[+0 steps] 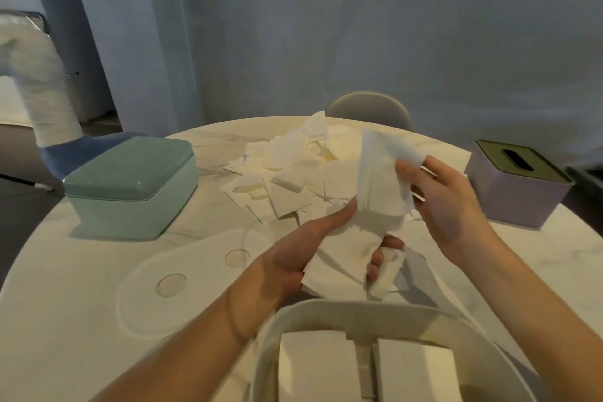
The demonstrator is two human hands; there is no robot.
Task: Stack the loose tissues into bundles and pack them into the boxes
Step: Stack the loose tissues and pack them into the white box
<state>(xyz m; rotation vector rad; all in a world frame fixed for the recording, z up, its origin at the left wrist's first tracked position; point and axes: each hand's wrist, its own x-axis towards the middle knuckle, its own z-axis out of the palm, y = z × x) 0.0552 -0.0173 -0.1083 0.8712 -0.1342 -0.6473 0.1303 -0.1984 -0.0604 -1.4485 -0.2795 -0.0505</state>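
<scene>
Head view, nearest first: an open white box at the worktop's near edge holds two tissue bundles side by side. Just beyond, the left hand cradles a small stack of tissues, thumb on top, fingers curled underneath. The right hand pinches a single tissue standing over that stack. Behind them lies the loose tissue pile. A closed green box sits left, a lilac box right.
</scene>
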